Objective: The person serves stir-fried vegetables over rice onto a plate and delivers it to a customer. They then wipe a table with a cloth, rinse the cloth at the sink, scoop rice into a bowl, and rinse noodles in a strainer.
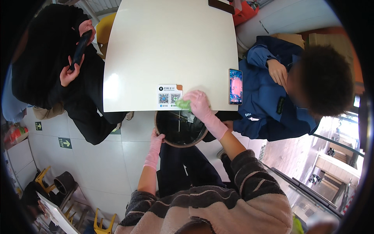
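Observation:
My left hand (158, 138), in a pink glove, grips the left rim of a round dark bin (181, 144) below the near edge of the white table (172, 55). Inside the bin lie a thin pale stick and some whitish scraps. A green cloth (183, 104) is in my right hand (198, 103), also pink-gloved and slightly blurred, at the table's near edge above the bin. The cloth overlaps the corner of a payment card with printed codes (169, 96) lying flat on the table.
A lit phone (235, 87) lies along the table's right edge. A person in blue (263, 99) sits at the right; another in black (43, 55) sits at the left, holding a phone (80, 49). A dark case (221, 6) is at the far right corner. Yellow stools (100, 223) stand lower left.

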A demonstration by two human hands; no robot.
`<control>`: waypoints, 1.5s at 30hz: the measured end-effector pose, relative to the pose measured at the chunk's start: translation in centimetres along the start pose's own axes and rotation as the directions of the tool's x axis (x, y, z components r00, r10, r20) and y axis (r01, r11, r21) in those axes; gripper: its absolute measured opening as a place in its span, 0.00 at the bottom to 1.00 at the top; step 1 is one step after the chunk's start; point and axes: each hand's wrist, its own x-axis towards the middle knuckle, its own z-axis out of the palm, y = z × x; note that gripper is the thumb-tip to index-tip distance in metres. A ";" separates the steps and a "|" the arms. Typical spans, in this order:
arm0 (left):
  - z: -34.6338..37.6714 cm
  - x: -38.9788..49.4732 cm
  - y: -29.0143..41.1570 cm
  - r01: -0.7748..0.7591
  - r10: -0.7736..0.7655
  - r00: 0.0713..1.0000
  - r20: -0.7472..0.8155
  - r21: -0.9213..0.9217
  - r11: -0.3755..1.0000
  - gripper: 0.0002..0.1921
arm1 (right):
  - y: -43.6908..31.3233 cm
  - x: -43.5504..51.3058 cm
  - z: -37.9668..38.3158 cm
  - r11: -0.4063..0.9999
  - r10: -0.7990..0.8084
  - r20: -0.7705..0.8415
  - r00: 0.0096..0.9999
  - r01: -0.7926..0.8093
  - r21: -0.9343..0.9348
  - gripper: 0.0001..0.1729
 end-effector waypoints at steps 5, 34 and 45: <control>1.1 -0.8 0.5 -0.015 0.015 1.000 0.009 0.038 0.999 0.17 | -3.0 -0.1 -2.2 0.984 0.040 0.085 0.996 -0.054 0.168 0.15; 0.1 -1.4 -0.3 -0.086 0.091 0.995 -0.037 0.102 0.991 0.21 | -6.9 -7.4 -1.9 0.891 0.452 0.496 0.741 -0.351 -0.288 0.12; -3.7 -2.2 -6.1 -0.113 0.120 0.990 -0.077 0.094 0.989 0.16 | -5.4 -16.5 10.2 0.046 0.719 0.514 0.468 -0.770 0.636 0.17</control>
